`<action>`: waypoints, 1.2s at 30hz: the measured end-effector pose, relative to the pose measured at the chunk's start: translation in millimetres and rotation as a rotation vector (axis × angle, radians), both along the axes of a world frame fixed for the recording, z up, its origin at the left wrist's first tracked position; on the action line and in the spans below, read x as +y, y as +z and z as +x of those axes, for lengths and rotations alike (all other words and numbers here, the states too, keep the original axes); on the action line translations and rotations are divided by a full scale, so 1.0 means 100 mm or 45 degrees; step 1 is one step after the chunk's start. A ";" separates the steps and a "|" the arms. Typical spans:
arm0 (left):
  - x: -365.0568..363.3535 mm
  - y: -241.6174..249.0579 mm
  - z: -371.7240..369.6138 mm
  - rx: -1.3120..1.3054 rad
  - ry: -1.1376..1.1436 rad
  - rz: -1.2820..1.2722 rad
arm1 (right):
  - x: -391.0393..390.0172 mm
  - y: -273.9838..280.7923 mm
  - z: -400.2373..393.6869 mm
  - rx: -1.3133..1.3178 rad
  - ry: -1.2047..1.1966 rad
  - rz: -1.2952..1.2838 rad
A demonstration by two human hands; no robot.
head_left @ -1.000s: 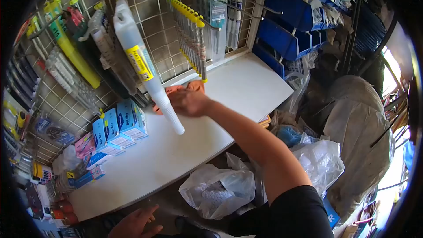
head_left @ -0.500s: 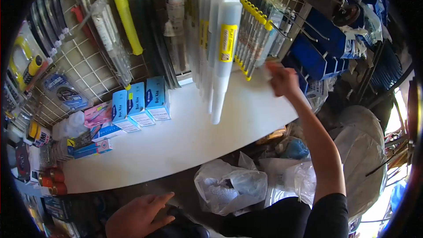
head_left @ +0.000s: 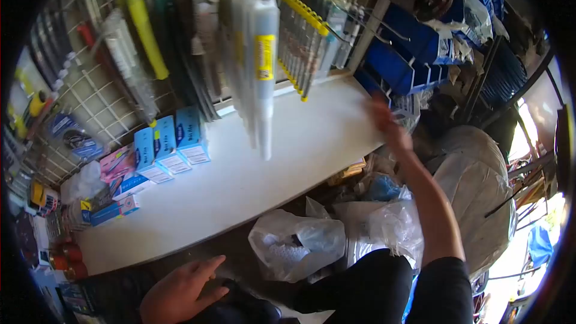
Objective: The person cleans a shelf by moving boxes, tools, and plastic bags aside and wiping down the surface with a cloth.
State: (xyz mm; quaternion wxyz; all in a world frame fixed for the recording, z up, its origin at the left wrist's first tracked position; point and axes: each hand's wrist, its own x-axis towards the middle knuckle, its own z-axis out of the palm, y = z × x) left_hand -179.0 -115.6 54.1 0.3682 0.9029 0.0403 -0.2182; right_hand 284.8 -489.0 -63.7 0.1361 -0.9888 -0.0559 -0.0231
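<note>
My right hand (head_left: 389, 125) is over the right end of a white shelf board (head_left: 240, 198), its fingers smeared by motion. Whether anything is in its grasp cannot be made out. Down at the lower left, my left hand (head_left: 180, 291) is held in front of the board with fingers stretched out and thumb apart, touching nothing visible. Long translucent packs with a yellow label (head_left: 264, 60) hang over the board. Beside them hangs a row of slim rods on a yellow strip (head_left: 306, 18). Light blue boxes marked "Bút Xóa" (head_left: 192, 138) stand along the board's back.
Behind the board rises a wire grid (head_left: 105, 90) hung with packaged goods. Blue bins (head_left: 414, 72) are at the right. Below the board's front edge sit an open plastic bag (head_left: 297, 246) and a large wrapped bundle (head_left: 474, 186). Red-lidded cans (head_left: 73, 252) stand at the left end.
The view has shifted, so the shelf and hanging goods appear further left. My right hand has moved to the right relative to the board. My left hand keeps nearly the same pose.
</note>
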 end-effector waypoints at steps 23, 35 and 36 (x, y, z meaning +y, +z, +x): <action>0.02 -0.05 -0.16 -0.173 -0.091 -0.073 | 2.85 -0.73 -2.77 -0.671 0.972 0.087; -0.11 0.09 -0.33 -0.232 -0.082 -0.038 | 2.92 -0.37 -3.00 -0.656 1.934 0.318; -0.12 0.10 -0.33 -0.298 -0.071 -0.017 | 2.75 -0.37 -2.79 -0.507 1.876 0.286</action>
